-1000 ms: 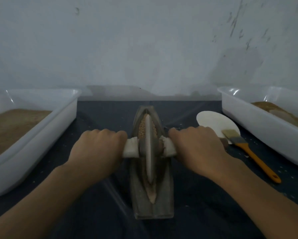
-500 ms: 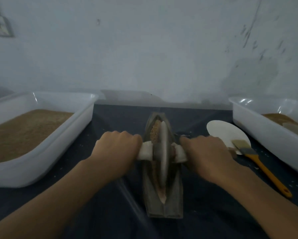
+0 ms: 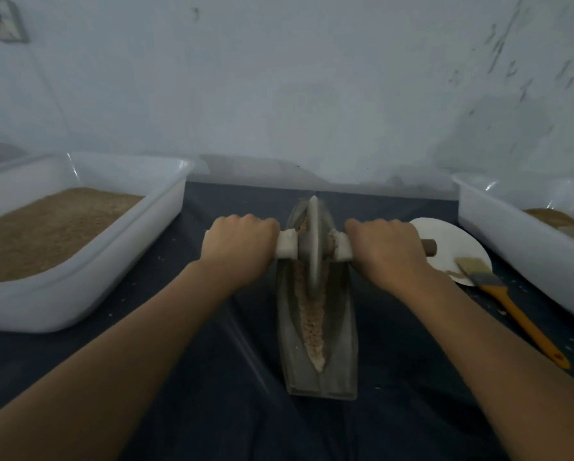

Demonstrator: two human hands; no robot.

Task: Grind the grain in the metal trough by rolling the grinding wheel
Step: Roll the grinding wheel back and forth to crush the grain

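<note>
Grain (image 3: 312, 314) lies in a pale brown strip along the groove of the metal trough (image 3: 340, 344), which sits lengthwise on the dark tabletop (image 3: 212, 377), its near end toward the front edge and its far end pointing at the wall. I see the grinding wheel (image 3: 312, 241) standing upright in the groove at the far part of the trough, its rim reaching almost to the far tip.

Its axle handle (image 3: 285, 244) runs crosswise, wrapped in white padding on both sides of the disc. My left hand (image 3: 242, 244) has its fingers curled over the left end of the handle, knuckles up. My right hand (image 3: 387, 247) grips the right end the same way, and the brown wooden tip of the handle pokes out past it.

Toward the left edge of the tabletop stands a white tub (image 3: 119, 271) filled with brown grain. Another white tub (image 3: 511, 247) stands at the right edge, holding brown material. Between that tub and the trough lies a white plate (image 3: 452, 237), with a brush (image 3: 498, 287) resting bristles-first on its near rim, its orange handle angled toward the front right corner.
</note>
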